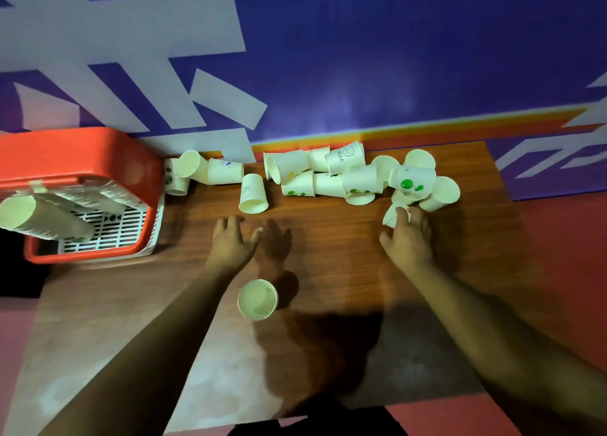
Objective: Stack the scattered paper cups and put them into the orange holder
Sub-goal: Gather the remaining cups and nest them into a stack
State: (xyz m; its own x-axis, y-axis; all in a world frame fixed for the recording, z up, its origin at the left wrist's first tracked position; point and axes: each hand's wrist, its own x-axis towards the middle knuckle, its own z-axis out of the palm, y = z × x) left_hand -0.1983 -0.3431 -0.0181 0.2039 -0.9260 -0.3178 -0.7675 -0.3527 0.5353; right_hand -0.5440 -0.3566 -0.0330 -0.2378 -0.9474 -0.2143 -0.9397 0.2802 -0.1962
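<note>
Several white paper cups lie scattered along the far edge of the wooden table, most of them in a pile. One cup stands upright near me, between my forearms. My left hand hovers open over the table, holding nothing. The fingers of my right hand touch a small tipped cup at the right end of the pile; a firm grip is not visible. The orange holder sits at the left with long stacks of cups lying in it.
A blue wall with white shapes rises directly behind the table. A few cups lie against the wall next to the holder. Another cup lies alone in front of the row. Red floor shows to the right.
</note>
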